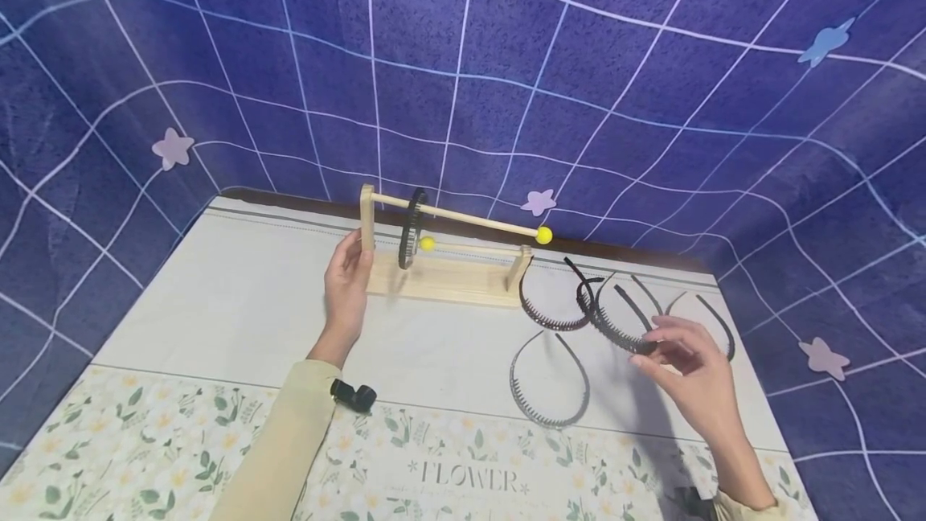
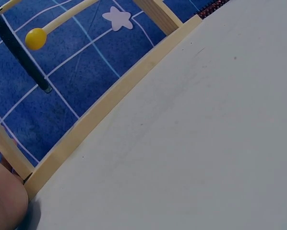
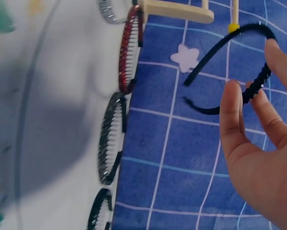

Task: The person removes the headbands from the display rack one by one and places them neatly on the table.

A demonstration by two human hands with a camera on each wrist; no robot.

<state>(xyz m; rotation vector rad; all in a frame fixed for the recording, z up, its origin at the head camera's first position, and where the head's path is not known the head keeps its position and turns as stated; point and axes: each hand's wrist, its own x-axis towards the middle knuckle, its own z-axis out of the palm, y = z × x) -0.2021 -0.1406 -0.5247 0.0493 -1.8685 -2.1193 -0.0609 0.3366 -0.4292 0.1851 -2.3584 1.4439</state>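
My left hand (image 1: 346,284) grips the left upright of a pale wooden rack (image 1: 448,278), thumb in front and fingers behind. Two rods tipped with yellow balls run sideways between its uprights. On the upper rod hangs a black toothed headband (image 1: 409,235), near the left upright. In the right wrist view, my right hand (image 3: 258,148) pinches another black headband (image 3: 254,26) between thumb and fingers, its open ends pointing left. From the head view, this hand is over the right side of the table, where the held band overlaps a dark grey headband (image 3: 107,139) lying there.
A dark red headband (image 1: 555,324) lies beside the rack's right end. Nearer to me is a silver-grey headband (image 1: 550,424), and a black one (image 1: 729,336) lies at far right. Blue star-patterned fabric (image 1: 463,103) rises behind the white table, whose front has a floral cloth (image 1: 434,441).
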